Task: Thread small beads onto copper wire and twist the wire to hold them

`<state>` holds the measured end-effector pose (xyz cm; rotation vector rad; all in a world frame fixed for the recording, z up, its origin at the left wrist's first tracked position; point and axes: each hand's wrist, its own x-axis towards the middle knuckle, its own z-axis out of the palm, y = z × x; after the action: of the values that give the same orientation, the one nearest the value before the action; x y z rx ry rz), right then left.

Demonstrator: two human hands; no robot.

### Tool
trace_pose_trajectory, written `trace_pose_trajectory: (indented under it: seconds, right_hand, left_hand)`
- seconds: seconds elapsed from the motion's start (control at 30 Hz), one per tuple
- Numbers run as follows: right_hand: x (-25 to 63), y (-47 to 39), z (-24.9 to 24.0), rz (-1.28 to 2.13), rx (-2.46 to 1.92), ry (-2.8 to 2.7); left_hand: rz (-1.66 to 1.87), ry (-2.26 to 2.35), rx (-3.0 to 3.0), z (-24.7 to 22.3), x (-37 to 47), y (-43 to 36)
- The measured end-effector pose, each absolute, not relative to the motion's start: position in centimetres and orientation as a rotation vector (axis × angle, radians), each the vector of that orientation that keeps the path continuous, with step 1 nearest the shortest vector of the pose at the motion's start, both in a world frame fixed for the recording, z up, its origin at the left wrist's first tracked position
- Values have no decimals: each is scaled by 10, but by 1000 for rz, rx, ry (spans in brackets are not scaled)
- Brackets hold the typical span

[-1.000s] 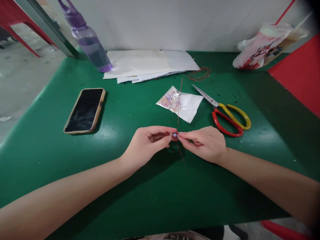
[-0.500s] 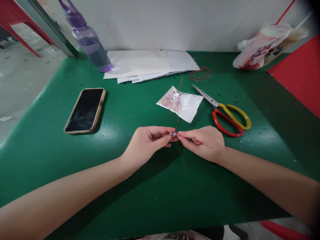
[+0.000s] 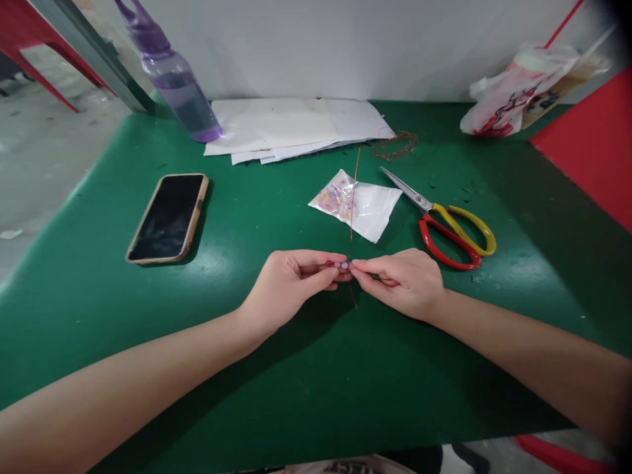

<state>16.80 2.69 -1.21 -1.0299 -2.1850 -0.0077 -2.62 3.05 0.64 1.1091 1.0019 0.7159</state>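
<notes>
1. Beaded wire (image 3: 344, 266) sits between my two hands, above the green table (image 3: 276, 408) — one copper strand (image 3: 352, 220) stretches away, crossing my view of the small packet (image 3: 370, 207).
2. My left hand (image 3: 296, 280) pinches its left end, thumb and forefinger clamped on it.
3. My right hand (image 3: 405, 284) pinches the other end, beside the pale bead.
4. Open-handled scissors (image 3: 428, 207) lie beyond my right hand; the phone (image 3: 168, 218) lies well apart, leftward.

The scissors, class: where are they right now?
In the head view, the scissors lie right of centre on the green table, just beyond the right hand and to the right of the small packet.
</notes>
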Motion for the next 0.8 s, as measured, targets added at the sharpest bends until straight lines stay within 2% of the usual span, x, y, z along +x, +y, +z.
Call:
trace_pose_trajectory:
  seconds: [0.8]
  right_hand:
    - [171,26,-11,324,-857,-2168]
  left_hand:
    - [741,1003,1059,4,-27,27]
